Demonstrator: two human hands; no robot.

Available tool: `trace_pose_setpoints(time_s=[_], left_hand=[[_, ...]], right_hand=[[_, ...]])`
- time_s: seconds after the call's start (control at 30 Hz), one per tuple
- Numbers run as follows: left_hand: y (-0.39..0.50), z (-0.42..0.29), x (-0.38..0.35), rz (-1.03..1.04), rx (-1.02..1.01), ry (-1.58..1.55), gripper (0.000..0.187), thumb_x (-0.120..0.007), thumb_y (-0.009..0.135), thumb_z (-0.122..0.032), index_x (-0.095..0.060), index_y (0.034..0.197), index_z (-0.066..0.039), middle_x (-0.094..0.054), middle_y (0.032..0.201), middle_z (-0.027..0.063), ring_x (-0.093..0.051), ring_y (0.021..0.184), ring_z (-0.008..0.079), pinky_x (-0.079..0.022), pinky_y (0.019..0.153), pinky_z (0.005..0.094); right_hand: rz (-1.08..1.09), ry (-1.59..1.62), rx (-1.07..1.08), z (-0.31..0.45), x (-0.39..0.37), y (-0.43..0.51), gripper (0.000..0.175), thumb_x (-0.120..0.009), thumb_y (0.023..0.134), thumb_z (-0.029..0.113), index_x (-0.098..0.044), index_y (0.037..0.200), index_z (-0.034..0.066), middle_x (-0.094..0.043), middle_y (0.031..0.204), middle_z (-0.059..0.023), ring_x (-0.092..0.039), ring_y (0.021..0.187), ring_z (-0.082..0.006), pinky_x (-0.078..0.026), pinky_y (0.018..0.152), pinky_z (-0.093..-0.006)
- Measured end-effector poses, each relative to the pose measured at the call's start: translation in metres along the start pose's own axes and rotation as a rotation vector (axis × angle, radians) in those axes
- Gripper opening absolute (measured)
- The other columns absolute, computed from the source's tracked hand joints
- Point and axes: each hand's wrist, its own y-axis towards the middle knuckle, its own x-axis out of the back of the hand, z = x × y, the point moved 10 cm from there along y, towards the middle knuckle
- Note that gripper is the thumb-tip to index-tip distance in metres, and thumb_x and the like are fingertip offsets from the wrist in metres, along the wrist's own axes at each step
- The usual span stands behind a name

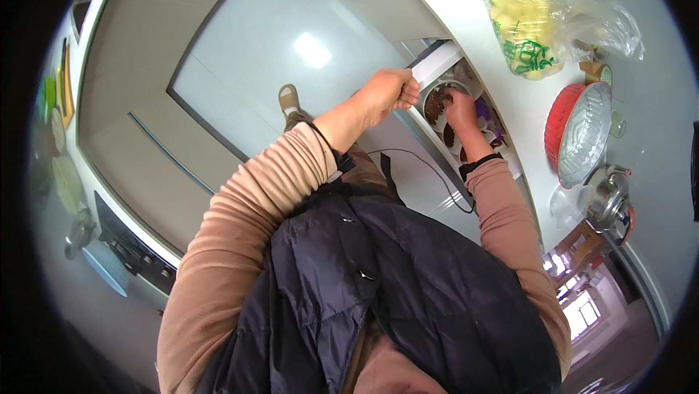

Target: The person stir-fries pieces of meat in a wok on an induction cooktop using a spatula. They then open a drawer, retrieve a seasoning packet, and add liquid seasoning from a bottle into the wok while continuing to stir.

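A pulled-out drawer under the counter holds several round containers. My right hand reaches down into one white bowl, its fingertips among dark reddish-brown dried pieces. Whether those fingers pinch any of the pieces is not visible. Just left of that bowl, at the drawer's edge, is my left hand with curled fingers; its palm is turned away, so I cannot see whether it grips the edge or holds something. Purple packaging shows beside my right hand, and smaller dishes are partly covered by my wrist.
On the right counter lie a clear plastic bag of pale yellow pieces, a red foil-lined basin and a glass-lidded pot. A dark cable hangs below the drawer. A gas stove is at left.
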Motion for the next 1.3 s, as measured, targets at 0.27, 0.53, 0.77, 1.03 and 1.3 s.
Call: trace_pose_setpoints(time_s=[0.27,0.53,0.77,1.03,1.3], left_hand=[[0.003,0.005,-0.010,0.058,0.046,0.037,0.026,-0.046,0.095,-0.023,-0.060,0.084,-0.004,-0.060,0.080,0.0041,-0.058,0.073,0.0139,-0.048,0.069,0.0260],[-0.004,-0.003,-0.003,0.064,0.027,0.048,0.025,-0.046,0.094,-0.022,-0.060,0.084,-0.004,-0.059,0.081,0.0045,-0.058,0.074,0.0145,-0.048,0.068,0.0262],[-0.011,-0.009,0.002,0.061,0.022,0.042,0.024,-0.046,0.095,-0.021,-0.059,0.084,-0.004,-0.059,0.080,0.0049,-0.057,0.074,0.0144,-0.048,0.068,0.0261],[-0.016,-0.004,0.001,0.035,0.034,0.112,0.027,-0.045,0.097,-0.024,-0.059,0.084,-0.005,-0.058,0.079,0.0034,-0.057,0.072,0.0137,-0.047,0.068,0.0255],[-0.021,-0.019,-0.054,0.127,0.007,0.271,0.028,-0.044,0.098,-0.023,-0.061,0.086,-0.004,-0.061,0.080,0.0035,-0.059,0.072,0.0133,-0.049,0.066,0.0250]], right_hand=[[-0.147,0.140,-0.062,-0.006,0.022,-0.008,0.024,-0.068,0.078,0.010,-0.070,0.101,0.0049,-0.069,0.091,-0.0195,-0.067,0.085,-0.0373,-0.052,0.078,-0.0415],[-0.345,0.367,-0.414,-0.081,0.038,-0.056,0.020,-0.052,0.089,0.014,-0.069,0.093,0.0045,-0.069,0.089,-0.0176,-0.065,0.083,-0.0342,-0.050,0.076,-0.0430],[-0.328,-0.212,-0.652,-0.105,0.065,-0.108,0.028,-0.056,0.091,0.027,-0.065,0.098,0.0025,-0.068,0.098,-0.0206,-0.063,0.094,-0.0416,-0.048,0.081,-0.0498],[-0.399,-0.203,-0.611,-0.114,0.077,-0.100,0.025,-0.060,0.088,0.023,-0.069,0.108,0.0116,-0.069,0.102,-0.0156,-0.065,0.095,-0.0367,-0.051,0.083,-0.0450],[-0.757,0.199,-0.274,-0.046,0.136,-0.186,0.016,-0.066,0.083,0.011,-0.070,0.097,0.0044,-0.065,0.078,-0.0108,-0.059,0.070,-0.0218,-0.047,0.066,-0.0332]])
